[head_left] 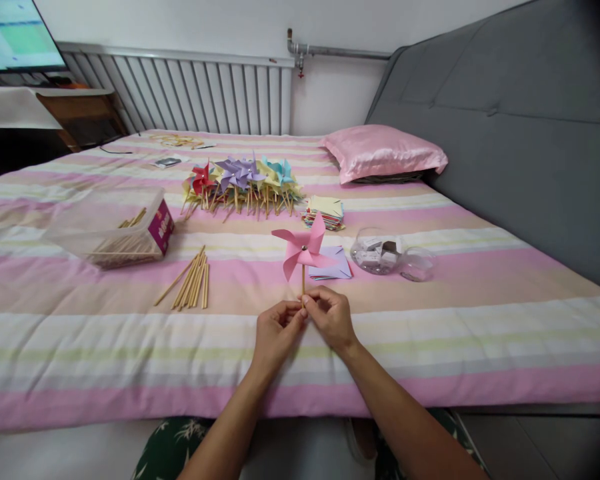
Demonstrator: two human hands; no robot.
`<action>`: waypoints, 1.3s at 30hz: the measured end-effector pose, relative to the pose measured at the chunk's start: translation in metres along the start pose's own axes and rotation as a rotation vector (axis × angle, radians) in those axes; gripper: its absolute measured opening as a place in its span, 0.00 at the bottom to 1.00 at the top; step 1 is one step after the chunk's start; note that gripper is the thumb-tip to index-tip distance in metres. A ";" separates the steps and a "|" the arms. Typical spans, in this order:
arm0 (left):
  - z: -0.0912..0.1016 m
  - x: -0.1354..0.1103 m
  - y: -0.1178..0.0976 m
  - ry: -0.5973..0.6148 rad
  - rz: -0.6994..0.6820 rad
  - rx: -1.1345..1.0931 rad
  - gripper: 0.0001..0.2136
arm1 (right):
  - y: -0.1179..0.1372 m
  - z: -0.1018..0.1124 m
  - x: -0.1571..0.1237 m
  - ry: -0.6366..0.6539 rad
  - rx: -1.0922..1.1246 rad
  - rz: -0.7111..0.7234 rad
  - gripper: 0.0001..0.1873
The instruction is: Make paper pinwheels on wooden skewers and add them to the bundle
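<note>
A pink paper pinwheel (300, 247) on a thin wooden stick stands upright between my hands above the bed. My left hand (279, 331) pinches the lower end of the stick. Just above and to the right, my right hand (331, 316) closes its thumb and fingers on the same stick. Behind the pinwheel lies a small stack of cut paper squares (334, 265), lilac on top and partly hidden by it. Loose wooden sticks (193, 280) rest on the bedspread to the left.
Farther back lies a pile of finished pinwheels (240, 177), near a thicker paper stack (325, 212). A clear box (105, 230) of sticks stands left; a round clear container (375, 252) and a small clear cup (418, 263) sit right. A pink pillow (385, 152) lies by the headboard.
</note>
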State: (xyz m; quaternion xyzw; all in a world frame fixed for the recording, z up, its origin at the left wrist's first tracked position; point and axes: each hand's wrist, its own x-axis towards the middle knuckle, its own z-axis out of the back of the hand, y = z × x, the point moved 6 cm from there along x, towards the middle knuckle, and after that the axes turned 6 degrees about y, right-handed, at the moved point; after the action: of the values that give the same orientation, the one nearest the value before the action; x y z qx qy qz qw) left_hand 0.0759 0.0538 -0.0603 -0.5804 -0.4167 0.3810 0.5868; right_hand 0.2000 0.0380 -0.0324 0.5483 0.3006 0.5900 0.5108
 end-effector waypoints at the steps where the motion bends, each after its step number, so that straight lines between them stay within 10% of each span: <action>1: 0.000 0.000 0.000 -0.002 0.001 0.002 0.09 | 0.000 0.000 0.000 0.000 0.000 -0.001 0.08; 17: -0.001 -0.001 0.000 0.001 0.005 -0.016 0.08 | -0.006 -0.001 -0.002 -0.004 0.036 -0.035 0.09; 26: 0.000 -0.001 -0.004 -0.051 0.047 0.023 0.08 | 0.007 0.021 -0.008 -0.390 -0.013 0.126 0.37; 39: 0.000 -0.002 -0.005 -0.054 0.044 0.031 0.08 | 0.004 0.021 -0.008 -0.394 -0.004 0.071 0.32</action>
State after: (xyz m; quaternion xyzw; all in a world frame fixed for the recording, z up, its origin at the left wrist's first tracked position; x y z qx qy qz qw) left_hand 0.0754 0.0519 -0.0551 -0.5698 -0.4135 0.4157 0.5758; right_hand 0.2180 0.0253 -0.0271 0.6625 0.1742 0.4893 0.5398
